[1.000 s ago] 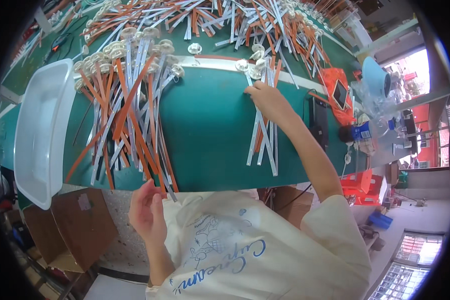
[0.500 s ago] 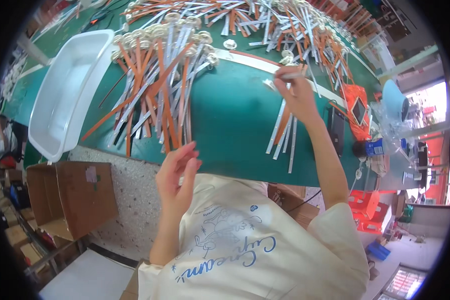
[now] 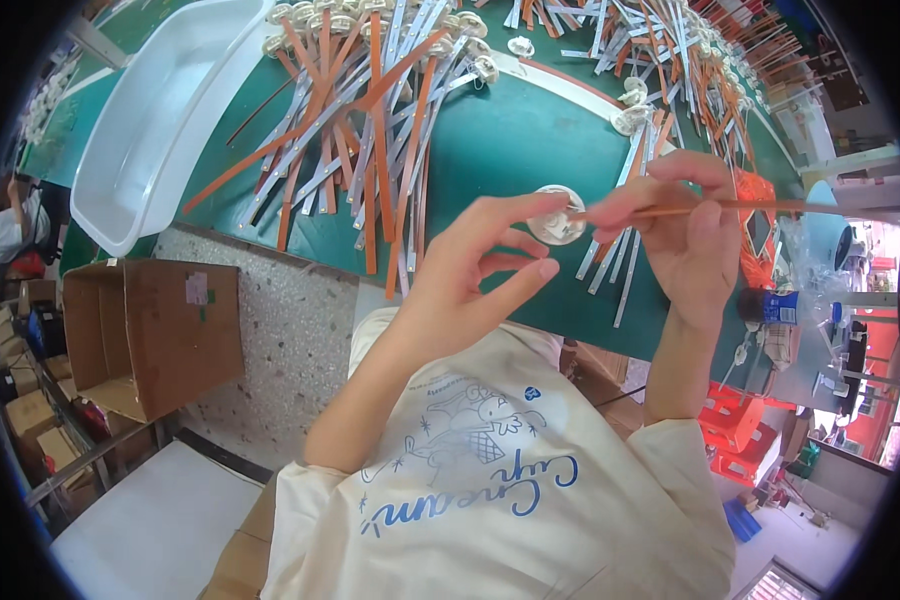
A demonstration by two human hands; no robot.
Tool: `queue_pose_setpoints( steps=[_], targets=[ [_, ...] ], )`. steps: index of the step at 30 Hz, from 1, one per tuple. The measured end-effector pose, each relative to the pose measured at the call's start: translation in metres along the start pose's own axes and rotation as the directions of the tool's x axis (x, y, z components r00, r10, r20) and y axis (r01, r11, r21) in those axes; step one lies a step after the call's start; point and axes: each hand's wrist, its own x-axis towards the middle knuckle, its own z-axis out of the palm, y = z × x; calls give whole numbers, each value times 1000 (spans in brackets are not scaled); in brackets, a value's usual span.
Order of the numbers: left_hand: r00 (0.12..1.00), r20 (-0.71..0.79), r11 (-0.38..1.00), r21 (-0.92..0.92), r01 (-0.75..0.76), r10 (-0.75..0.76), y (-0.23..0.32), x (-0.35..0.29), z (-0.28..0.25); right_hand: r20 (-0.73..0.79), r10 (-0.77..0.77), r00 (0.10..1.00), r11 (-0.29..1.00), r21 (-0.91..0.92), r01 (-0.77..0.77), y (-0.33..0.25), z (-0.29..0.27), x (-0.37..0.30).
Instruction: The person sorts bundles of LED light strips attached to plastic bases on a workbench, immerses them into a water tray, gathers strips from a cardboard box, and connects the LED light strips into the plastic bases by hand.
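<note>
My right hand (image 3: 692,240) is raised over the near right part of the green table, pinching a narrow brown strip (image 3: 780,206) that points off to the right. At the strip's left end is a white round plastic piece (image 3: 558,228), face toward me. Beside that piece is my left hand (image 3: 460,270), fingers apart and index fingertip at its upper edge; whether it touches cannot be made out. Below and behind the right hand lie several white and brown strips (image 3: 625,275) with white round ends (image 3: 632,115).
A big pile of similar strips (image 3: 370,130) covers the table's left middle, beside a white plastic tub (image 3: 160,130). More strips are heaped at the back right. A dark blue container (image 3: 770,305) and an orange bag stand right. An open cardboard box (image 3: 160,340) sits lower left.
My right hand has come nearer and turned, bringing the strip and round piece in front of me. My left hand has moved up and right to the piece. The view has shifted.
</note>
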Motion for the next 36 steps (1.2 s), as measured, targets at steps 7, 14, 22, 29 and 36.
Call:
queue_pose_setpoints(
  steps=[7,14,22,29,36],
  targets=[
    [971,46,870,434,-233,236,12,5,5,97,56,994,998,-44,-52,-7,1,-11],
    [946,-86,803,556,-213,311,4,6,9,-67,150,986,956,-245,-162,-13,9,-24],
    [927,-110,737,643,-209,359,0,12,16,-156,-16,988,987,-162,-10,14,17,-42],
    [873,-171,733,629,-260,457,1,10,21,-345,136,929,978,-100,-181,13,19,-39],
    [875,-379,934,300,-192,302,6,6,27,-248,119,962,968,-186,-167,14,9,-39]
  ],
)
